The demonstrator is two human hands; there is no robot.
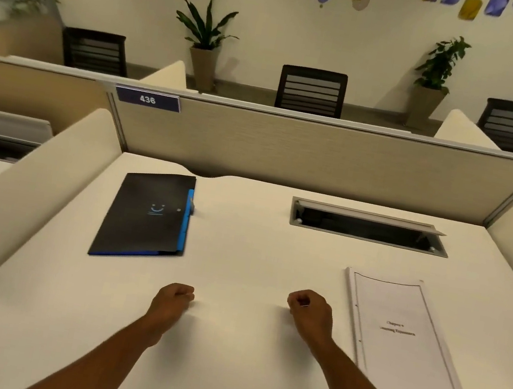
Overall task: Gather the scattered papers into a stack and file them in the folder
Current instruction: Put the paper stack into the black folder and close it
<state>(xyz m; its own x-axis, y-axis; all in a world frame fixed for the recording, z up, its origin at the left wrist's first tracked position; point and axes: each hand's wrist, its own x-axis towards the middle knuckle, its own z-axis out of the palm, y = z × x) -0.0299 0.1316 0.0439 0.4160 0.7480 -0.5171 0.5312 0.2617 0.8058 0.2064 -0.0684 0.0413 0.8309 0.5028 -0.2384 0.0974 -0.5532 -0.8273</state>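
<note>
A black folder (pixel 148 214) with blue edges lies closed on the white desk (pixel 239 249) at the left back. A neat stack of white papers (pixel 403 342) with a bordered title page lies flat at the right. My left hand (pixel 172 300) rests as a fist on the desk, below and to the right of the folder. My right hand (pixel 309 308) is also curled into a fist, just left of the paper stack and not touching it. Neither hand holds anything.
An open cable tray slot (pixel 367 227) is set into the desk at the back right. A beige partition (pixel 305 155) labelled 436 closes the back. Cream side dividers (pixel 32 179) flank the desk. Chairs and potted plants stand beyond.
</note>
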